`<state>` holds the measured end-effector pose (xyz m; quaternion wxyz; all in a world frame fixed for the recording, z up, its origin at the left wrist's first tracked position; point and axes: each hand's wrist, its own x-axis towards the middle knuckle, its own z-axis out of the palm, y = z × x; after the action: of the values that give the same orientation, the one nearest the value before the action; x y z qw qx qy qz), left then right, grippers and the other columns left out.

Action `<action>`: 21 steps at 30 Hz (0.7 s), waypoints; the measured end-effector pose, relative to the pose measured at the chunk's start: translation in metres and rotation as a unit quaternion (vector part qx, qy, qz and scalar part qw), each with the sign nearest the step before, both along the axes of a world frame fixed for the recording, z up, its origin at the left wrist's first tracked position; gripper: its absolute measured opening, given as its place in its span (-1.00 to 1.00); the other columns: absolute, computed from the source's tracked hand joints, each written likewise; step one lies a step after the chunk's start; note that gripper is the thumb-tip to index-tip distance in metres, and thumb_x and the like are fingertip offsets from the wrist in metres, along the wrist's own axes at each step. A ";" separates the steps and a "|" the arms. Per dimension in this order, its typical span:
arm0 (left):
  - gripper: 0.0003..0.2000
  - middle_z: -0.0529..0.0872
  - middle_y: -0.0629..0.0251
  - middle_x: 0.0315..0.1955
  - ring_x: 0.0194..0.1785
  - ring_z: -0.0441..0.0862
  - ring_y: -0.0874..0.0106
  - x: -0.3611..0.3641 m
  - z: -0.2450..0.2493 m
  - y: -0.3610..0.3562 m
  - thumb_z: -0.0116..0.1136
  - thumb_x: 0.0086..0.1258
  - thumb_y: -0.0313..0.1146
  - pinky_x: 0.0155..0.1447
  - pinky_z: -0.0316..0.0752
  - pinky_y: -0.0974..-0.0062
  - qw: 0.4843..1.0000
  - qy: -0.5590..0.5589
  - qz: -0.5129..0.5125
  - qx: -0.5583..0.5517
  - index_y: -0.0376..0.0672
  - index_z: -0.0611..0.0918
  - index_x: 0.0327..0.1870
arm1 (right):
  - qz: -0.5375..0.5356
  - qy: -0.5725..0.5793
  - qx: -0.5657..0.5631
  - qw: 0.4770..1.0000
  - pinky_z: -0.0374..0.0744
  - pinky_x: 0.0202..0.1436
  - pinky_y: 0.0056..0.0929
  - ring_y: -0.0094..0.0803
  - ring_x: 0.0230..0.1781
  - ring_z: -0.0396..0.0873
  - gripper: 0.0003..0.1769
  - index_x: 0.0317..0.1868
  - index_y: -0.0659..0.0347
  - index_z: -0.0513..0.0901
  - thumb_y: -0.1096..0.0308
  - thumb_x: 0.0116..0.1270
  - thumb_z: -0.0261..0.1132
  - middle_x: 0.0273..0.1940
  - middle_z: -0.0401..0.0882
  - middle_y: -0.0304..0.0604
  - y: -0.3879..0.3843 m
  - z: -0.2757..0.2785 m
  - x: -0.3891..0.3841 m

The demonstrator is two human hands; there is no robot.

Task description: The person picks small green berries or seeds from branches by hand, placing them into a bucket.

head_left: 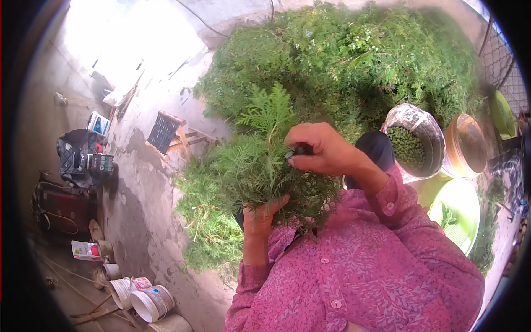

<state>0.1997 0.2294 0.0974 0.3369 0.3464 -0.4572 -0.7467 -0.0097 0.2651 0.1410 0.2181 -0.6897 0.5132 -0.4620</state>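
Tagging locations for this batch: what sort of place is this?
Probably an outdoor yard used for sorting plants: bare concrete ground, a large heap of cut greenery, a bucket of small green bits, and the leafy bunch gripped by the left hand.

Stained concrete floor (138, 221), small wooden stool (166, 133), white buckets (146, 301), glaring sunlight upper left, wire fence (500, 66) at right.

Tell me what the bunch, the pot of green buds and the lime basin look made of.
Bunch, gripped by the left hand and pinched by the right hand: fresh plant stems, feathery matte green leaves. Pot: probably metal or plastic; its stained, whitish, dull wall leaves it open. Basin: likely plastic, by its smooth, glossy, even lime surface.
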 end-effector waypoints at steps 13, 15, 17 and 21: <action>-0.46 0.57 0.26 -0.10 -0.10 0.53 0.42 -0.001 -0.002 0.000 0.33 -0.08 -0.70 0.01 0.50 0.42 0.997 -0.072 0.029 -0.011 -0.26 0.47 0.03 | -0.322 -0.276 -0.076 0.902 0.42 -0.43 -0.68 -0.71 -0.50 0.37 -0.94 -0.37 0.23 0.54 0.50 0.14 0.27 -0.51 0.49 -0.39 -0.007 -0.056 -0.061; -0.47 0.56 0.26 -0.10 -0.10 0.54 0.38 0.004 -0.017 -0.006 0.31 -0.03 -0.66 0.01 0.51 0.38 0.997 -0.055 0.036 -0.043 -0.24 0.45 0.04 | -0.414 -0.204 -0.151 0.874 0.43 -0.43 -0.70 -0.71 -0.49 0.39 -0.94 -0.35 0.20 0.56 0.49 0.15 0.28 -0.48 0.51 -0.41 0.017 -0.049 -0.090; -0.49 0.55 0.25 -0.09 -0.10 0.54 0.35 0.015 -0.037 -0.013 0.30 0.02 -0.63 0.00 0.53 0.35 0.995 -0.040 0.044 -0.076 -0.23 0.44 0.06 | -0.486 -0.180 -0.176 0.837 0.45 -0.44 -0.67 -0.69 -0.49 0.42 -0.92 -0.29 0.22 0.58 0.47 0.19 0.26 -0.47 0.53 -0.36 0.050 -0.039 -0.120; -0.58 0.54 0.24 -0.11 -0.08 0.54 0.26 0.017 -0.042 -0.013 0.23 0.17 -0.48 0.01 0.53 0.26 0.996 0.051 0.021 -0.067 -0.17 0.42 0.07 | -0.651 0.343 0.093 0.671 0.54 -0.09 -0.33 -0.14 -0.05 0.53 -0.61 0.01 0.18 0.55 0.33 0.12 0.24 0.05 0.44 0.14 0.120 -0.090 -0.206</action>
<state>0.2172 0.2165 0.0559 0.3975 0.2941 -0.4808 -0.7241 -0.2161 0.3850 0.0506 -0.2667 -0.2670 0.9108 -0.1675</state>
